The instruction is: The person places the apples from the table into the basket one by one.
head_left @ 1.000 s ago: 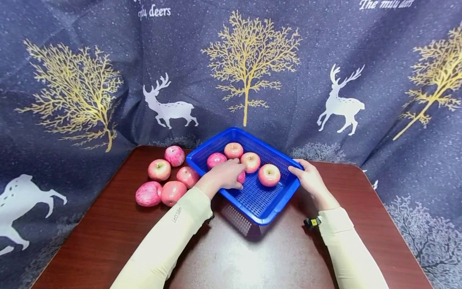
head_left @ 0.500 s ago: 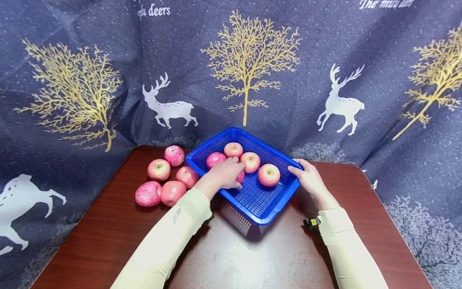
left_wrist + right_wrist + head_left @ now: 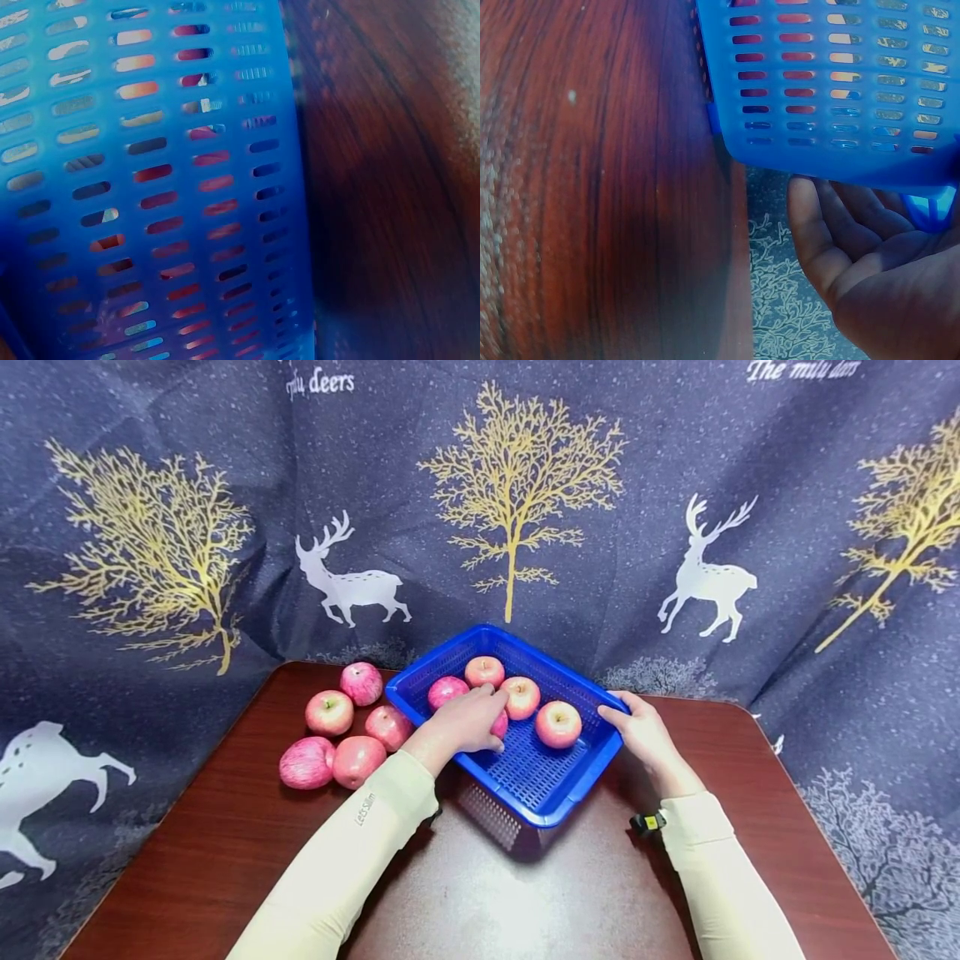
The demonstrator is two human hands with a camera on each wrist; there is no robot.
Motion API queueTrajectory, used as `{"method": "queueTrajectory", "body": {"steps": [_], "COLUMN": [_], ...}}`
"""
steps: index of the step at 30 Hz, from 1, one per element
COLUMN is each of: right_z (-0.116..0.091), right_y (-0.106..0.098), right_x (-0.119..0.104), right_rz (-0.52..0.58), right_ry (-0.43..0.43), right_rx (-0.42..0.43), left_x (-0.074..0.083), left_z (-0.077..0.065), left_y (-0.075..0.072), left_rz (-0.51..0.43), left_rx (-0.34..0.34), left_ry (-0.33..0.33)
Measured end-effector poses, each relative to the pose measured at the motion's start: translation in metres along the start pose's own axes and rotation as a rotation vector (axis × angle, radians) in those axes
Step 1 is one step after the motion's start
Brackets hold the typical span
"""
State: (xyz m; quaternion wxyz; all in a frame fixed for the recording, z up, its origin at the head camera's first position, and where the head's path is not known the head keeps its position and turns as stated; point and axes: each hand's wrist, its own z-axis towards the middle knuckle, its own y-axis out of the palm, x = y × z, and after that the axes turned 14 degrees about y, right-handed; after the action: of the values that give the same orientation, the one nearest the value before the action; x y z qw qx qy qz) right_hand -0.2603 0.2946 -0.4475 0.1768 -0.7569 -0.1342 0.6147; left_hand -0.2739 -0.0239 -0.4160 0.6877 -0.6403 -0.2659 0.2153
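A blue perforated plastic basket (image 3: 551, 814) is held over the table, its far right corner gripped by my right hand (image 3: 647, 733), thumb on the rim. In the right wrist view, the fingers of that hand (image 3: 877, 262) curl under the basket's bottom (image 3: 817, 161). My left hand (image 3: 467, 720) reaches in over the near left rim, its fingers curled round a pink apple (image 3: 500, 724) that it mostly hides. Around it in the basket are a deep pink apple (image 3: 447, 691) and several paler ones, one (image 3: 558, 725) toward the right. The left wrist view shows only the slotted basket wall (image 3: 172, 214) and table.
Several apples sit on the brown table (image 3: 202, 827) left of the basket, among them a striped pink apple (image 3: 307, 763) and a paler apple (image 3: 329, 712). A dark blue cloth (image 3: 435, 460) with deer and trees hangs close behind the table.
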Motion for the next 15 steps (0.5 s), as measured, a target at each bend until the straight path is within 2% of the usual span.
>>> {"method": "queueTrajectory", "body": {"steps": [7, 15], "right_z": [-0.0010, -0.0007], "right_y": [-0.0002, 0.0002], "right_x": [0.0000, 0.0006], "right_rz": [0.006, 0.010], "right_ry": [-0.010, -0.004], "right_rx": [0.001, -0.006], "left_x": [-0.0003, -0.0005], "left_z": [-0.0005, -0.0008], "left_y": [0.0008, -0.0022], "left_rz": [0.012, 0.035], "left_rx": [0.010, 0.140], "left_ry": [-0.023, 0.015]}}
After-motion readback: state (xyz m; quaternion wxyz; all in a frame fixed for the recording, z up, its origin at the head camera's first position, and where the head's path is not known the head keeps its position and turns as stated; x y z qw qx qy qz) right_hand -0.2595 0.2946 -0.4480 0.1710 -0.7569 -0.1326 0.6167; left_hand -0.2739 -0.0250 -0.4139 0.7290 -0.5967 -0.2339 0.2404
